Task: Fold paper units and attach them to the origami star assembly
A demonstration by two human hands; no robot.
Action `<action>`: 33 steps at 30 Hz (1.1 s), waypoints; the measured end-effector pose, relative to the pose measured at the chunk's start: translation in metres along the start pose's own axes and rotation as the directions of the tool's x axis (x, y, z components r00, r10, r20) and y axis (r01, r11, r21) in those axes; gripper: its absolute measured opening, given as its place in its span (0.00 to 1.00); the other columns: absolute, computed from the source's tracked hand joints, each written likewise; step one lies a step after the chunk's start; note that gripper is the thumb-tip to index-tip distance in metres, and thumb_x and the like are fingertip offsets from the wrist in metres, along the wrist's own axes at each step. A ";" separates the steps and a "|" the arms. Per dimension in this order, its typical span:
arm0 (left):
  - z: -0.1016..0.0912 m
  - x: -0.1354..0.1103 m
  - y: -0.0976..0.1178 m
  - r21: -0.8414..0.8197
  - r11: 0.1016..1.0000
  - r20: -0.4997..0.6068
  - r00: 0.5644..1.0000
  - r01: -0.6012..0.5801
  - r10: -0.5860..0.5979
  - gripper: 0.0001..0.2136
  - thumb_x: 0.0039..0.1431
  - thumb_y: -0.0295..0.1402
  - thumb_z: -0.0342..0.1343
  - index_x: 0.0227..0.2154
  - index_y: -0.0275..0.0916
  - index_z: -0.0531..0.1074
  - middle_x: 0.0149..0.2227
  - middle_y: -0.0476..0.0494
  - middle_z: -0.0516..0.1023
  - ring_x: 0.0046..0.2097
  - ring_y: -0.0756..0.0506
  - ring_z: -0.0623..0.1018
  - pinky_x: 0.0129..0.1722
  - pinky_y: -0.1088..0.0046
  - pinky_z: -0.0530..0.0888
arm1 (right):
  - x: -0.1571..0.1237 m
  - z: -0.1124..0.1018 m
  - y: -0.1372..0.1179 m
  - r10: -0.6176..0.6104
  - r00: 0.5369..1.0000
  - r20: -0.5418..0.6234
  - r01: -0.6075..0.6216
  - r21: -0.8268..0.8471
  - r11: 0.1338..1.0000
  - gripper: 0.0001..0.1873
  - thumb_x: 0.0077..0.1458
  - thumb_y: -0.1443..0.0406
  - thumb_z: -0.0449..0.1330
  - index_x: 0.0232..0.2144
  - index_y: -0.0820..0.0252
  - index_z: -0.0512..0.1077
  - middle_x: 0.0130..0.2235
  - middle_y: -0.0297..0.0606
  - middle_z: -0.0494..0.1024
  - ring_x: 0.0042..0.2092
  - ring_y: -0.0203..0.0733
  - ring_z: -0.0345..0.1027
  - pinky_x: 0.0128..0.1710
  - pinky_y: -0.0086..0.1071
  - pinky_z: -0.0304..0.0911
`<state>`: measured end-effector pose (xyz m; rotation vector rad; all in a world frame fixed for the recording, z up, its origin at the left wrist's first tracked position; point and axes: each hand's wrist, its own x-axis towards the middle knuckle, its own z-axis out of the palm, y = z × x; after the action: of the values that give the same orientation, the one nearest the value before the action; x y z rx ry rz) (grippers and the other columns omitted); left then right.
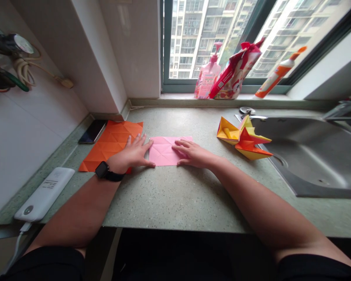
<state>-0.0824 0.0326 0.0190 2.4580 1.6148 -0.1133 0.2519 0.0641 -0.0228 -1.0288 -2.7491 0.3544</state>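
A pink sheet of paper [163, 153] with crease lines lies flat on the counter between my hands. My left hand [131, 153] is spread, its fingers over a creased orange sheet of paper [101, 146] and its thumb at the pink sheet's left edge. Across the pink sheet's right part rests my right hand [193, 153], fingers stretched out and a little apart, covering that end. Neither hand grips anything. To the right stands a folded yellow and orange paper piece [242, 138] with several points.
A steel sink [316, 152] takes up the right side of the counter [175, 199]. A phone [93, 131] and a white power bank [45, 193] with a cable lie left. On the sill stand a pink pump bottle [208, 76], a red bag [236, 72] and an orange-white bottle [276, 76].
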 end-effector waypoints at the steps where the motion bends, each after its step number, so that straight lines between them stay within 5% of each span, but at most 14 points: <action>1: -0.003 -0.003 -0.005 0.001 1.000 -0.011 1.000 -0.006 0.006 0.56 0.52 0.63 0.70 0.78 0.43 0.55 0.81 0.23 0.45 0.80 0.16 0.44 0.74 0.26 0.44 | 0.000 0.000 0.000 0.000 1.000 -0.001 0.000 0.002 1.000 0.42 0.64 0.46 0.71 0.74 0.47 0.67 0.77 0.48 0.64 0.77 0.61 0.55 0.76 0.60 0.55; 6: -0.017 -0.010 -0.004 -0.042 0.994 -0.146 0.985 -0.102 0.094 0.49 0.56 0.50 0.74 0.76 0.43 0.60 0.80 0.26 0.53 0.81 0.20 0.48 0.76 0.31 0.49 | 0.001 -0.001 -0.002 0.012 1.000 0.010 -0.011 -0.004 1.000 0.42 0.64 0.45 0.70 0.74 0.51 0.68 0.76 0.51 0.65 0.77 0.63 0.55 0.75 0.61 0.54; 10: -0.011 -0.010 0.038 -0.141 0.917 -0.325 0.893 -0.373 0.313 0.29 0.71 0.42 0.62 0.71 0.43 0.66 0.73 0.33 0.69 0.74 0.34 0.68 0.73 0.51 0.67 | 0.000 -0.002 -0.006 0.019 1.000 -0.018 -0.019 -0.038 0.999 0.42 0.65 0.44 0.69 0.73 0.54 0.69 0.76 0.51 0.66 0.77 0.64 0.57 0.75 0.60 0.56; 13: 0.001 -0.010 0.066 -0.085 0.882 -0.292 0.858 -0.463 0.422 0.21 0.72 0.39 0.61 0.64 0.40 0.73 0.64 0.33 0.77 0.67 0.34 0.75 0.68 0.51 0.73 | -0.001 -0.004 -0.009 0.052 0.998 -0.048 -0.056 -0.093 0.994 0.37 0.69 0.48 0.65 0.73 0.56 0.69 0.74 0.50 0.68 0.75 0.62 0.60 0.75 0.56 0.57; 19: 0.009 -0.008 0.072 -0.003 0.944 -0.219 0.921 -0.330 0.321 0.24 0.74 0.43 0.60 0.67 0.39 0.70 0.66 0.33 0.77 0.66 0.33 0.75 0.70 0.49 0.68 | -0.001 -0.022 -0.015 0.233 0.963 -0.136 -0.256 -0.186 0.949 0.25 0.76 0.61 0.53 0.70 0.57 0.72 0.63 0.50 0.82 0.63 0.57 0.77 0.63 0.50 0.69; 24: 0.006 -0.005 0.062 0.003 0.991 -0.237 0.962 -0.135 0.132 0.25 0.76 0.50 0.55 0.65 0.39 0.73 0.66 0.31 0.77 0.69 0.31 0.72 0.75 0.39 0.56 | -0.002 -0.032 -0.021 0.181 0.977 -0.117 -0.197 -0.154 0.968 0.20 0.73 0.63 0.57 0.62 0.53 0.80 0.52 0.44 0.89 0.54 0.53 0.81 0.57 0.45 0.71; 28: 0.004 -0.006 0.058 -0.037 0.976 -0.226 0.953 -0.213 0.200 0.34 0.65 0.58 0.65 0.64 0.40 0.73 0.69 0.30 0.73 0.69 0.28 0.71 0.73 0.44 0.62 | -0.003 -0.031 -0.022 0.124 0.977 -0.176 -0.140 -0.082 0.987 0.19 0.72 0.64 0.59 0.59 0.50 0.82 0.52 0.42 0.88 0.53 0.52 0.81 0.57 0.45 0.72; 33: 0.003 -0.008 0.057 -0.096 0.954 -0.210 0.943 -0.283 0.259 0.30 0.64 0.55 0.67 0.59 0.40 0.75 0.63 0.32 0.78 0.64 0.30 0.75 0.66 0.49 0.70 | -0.004 -0.029 -0.013 0.144 0.966 -0.216 -0.162 -0.069 0.984 0.18 0.72 0.66 0.59 0.58 0.52 0.83 0.56 0.45 0.86 0.56 0.52 0.79 0.59 0.47 0.72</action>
<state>-0.0333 0.0029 0.0242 2.6298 1.2844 0.2703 0.2538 0.0566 0.0078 -1.2288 -2.5232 0.1388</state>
